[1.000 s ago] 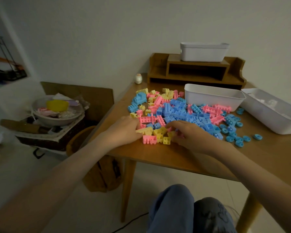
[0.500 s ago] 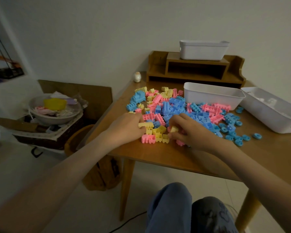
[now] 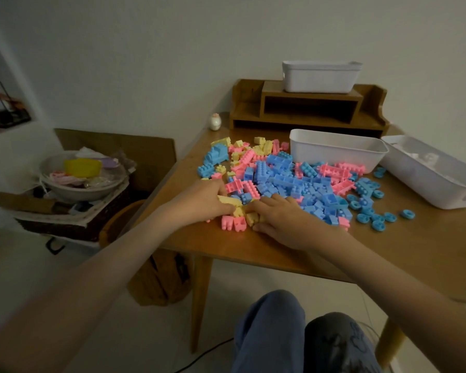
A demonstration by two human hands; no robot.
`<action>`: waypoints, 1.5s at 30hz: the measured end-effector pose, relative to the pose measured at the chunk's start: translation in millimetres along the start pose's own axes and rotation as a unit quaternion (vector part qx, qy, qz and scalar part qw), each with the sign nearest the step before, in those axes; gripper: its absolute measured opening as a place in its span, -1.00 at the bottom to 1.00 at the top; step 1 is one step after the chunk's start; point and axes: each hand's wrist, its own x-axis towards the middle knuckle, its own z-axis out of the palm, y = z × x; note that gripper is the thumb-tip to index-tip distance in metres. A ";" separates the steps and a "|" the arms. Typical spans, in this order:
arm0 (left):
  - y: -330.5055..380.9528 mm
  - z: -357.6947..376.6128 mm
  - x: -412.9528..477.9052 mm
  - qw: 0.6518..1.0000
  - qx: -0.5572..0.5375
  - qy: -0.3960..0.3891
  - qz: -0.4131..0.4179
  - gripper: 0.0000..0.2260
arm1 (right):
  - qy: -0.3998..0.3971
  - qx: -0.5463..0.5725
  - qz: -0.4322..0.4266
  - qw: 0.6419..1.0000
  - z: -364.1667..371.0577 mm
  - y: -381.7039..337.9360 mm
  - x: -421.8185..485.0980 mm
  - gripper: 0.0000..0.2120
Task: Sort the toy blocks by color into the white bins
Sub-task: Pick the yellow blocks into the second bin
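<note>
A: Noted left hand (image 3: 202, 201) and right hand (image 3: 283, 219) drawn closer together since half a second back. Saw left hand curled round yellow blocks (image 3: 238, 208) at near edge of pile (image 3: 293, 181). Saw right hand bent over same cluster, thumb low on surface (image 3: 226, 246), seemingly pinching one.

B: Logged likewise. Found yellow blocks right between the two, touching both; pink block (image 3: 233, 223) just beside, outside either grip.

A: Judged it best to gather yellows only, squeeze from both sides, lift clear of pile before carrying.

B: Agreed. Marked nearest white bin (image 3: 334, 154) well beyond pile; reckoned loose pieces might drop on the way. Could not tell contents of far-right bin (image 3: 428, 181).
</note>
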 end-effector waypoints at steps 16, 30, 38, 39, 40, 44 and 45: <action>4.0 -1.6 -1.7 0.972 -0.222 0.040 -0.060 -0.77 | 0.135 0.226 0.039 0.964 -0.8 9.0 1.1 -0.87; 13.4 4.6 6.2 0.997 -0.060 -0.030 -0.024 -0.37 | 0.109 0.225 0.069 0.966 -6.6 14.5 -0.6 -0.82; 27.8 0.3 4.7 0.999 0.018 -0.041 -0.010 -0.32 | 0.116 0.224 0.082 0.964 -12.7 20.1 -1.8 -0.84; 29.1 0.4 4.1 0.999 0.023 -0.041 -0.008 -0.34 | 0.119 0.221 0.081 0.965 -13.7 21.2 -1.9 -0.83; 30.5 0.6 3.8 0.999 0.032 -0.042 -0.006 -0.37 | 0.117 0.217 0.080 0.966 -14.3 22.6 -1.7 -0.82; 33.9 -0.6 5.5 0.995 0.080 -0.045 0.026 -0.52 | 0.101 0.184 0.081 0.974 -15.3 28.1 1.2 -0.81; 34.2 -1.8 6.2 0.995 0.082 -0.046 0.032 -0.53 | 0.101 0.181 0.080 0.975 -15.1 28.9 2.0 -0.80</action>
